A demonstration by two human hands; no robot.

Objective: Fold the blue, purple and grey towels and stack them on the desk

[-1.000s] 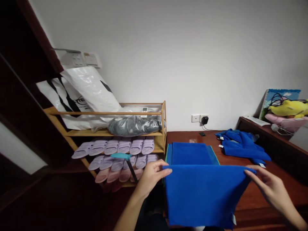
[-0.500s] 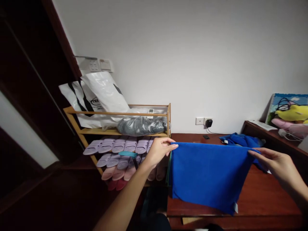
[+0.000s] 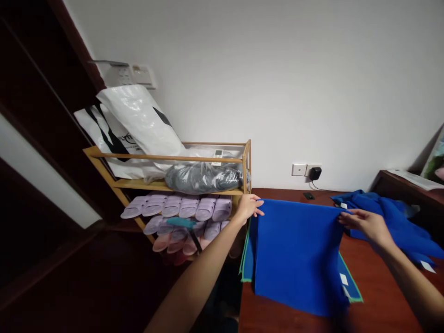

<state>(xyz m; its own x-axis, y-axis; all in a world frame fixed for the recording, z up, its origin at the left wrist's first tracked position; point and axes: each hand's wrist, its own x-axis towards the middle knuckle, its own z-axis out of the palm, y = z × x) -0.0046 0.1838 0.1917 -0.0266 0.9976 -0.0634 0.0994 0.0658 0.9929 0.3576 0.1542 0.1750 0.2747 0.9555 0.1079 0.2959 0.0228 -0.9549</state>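
A blue cloth (image 3: 298,254) hangs from both hands above the dark red wooden table. My left hand (image 3: 249,207) pinches its upper left corner, and my right hand (image 3: 367,224) pinches the upper right one. The top edge between them is pulled straight. Beneath it lies a second blue cloth (image 3: 352,280) with green edging, showing on both sides, with white tags at its right. To the right of my right hand, more blue cloth (image 3: 385,215) is heaped loosely on the table.
Left of the table (image 3: 391,296) stands a wooden rack (image 3: 194,158) with white bags (image 3: 142,125), a plastic-wrapped grey bundle (image 3: 201,178) and rows of slippers (image 3: 169,206). A black plug (image 3: 315,173) sits in the wall socket. A raised wooden ledge borders the table's right.
The held cloth has come closer over the table and the green-edged cloth, its top edge narrower as my hands drew nearer together. The view has turned, showing more of the heap.
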